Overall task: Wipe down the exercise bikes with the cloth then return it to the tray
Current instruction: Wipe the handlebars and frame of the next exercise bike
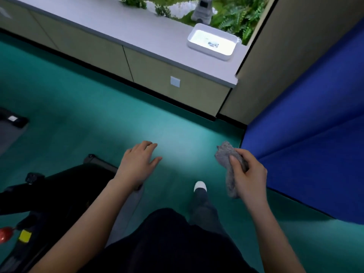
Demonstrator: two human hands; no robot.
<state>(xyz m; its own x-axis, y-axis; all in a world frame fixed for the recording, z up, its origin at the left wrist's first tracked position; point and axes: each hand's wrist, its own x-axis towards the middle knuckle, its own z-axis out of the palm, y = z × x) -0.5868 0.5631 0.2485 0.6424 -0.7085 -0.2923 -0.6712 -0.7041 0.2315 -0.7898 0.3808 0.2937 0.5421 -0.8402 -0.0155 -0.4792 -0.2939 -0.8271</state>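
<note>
Cloth (225, 154), grey and bunched, sits at four o'clock in the right hand (250, 174); thumb and fingers curl round it, and its ends stick out above and below the grasp; the left hand (137, 162) hovers at seven o'clock over the green floor (78, 107), fingers relaxed, grasping nothing; the white tray (208, 51) rests on the grey counter (137, 30) at one o'clock, well apart from the cloth; a black exercise bike (59, 186) shows at eight o'clock.

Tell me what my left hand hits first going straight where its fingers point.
Likely the cabinet front below the counter; only floor shows between it and the left hand. Depth is unclear.
</note>
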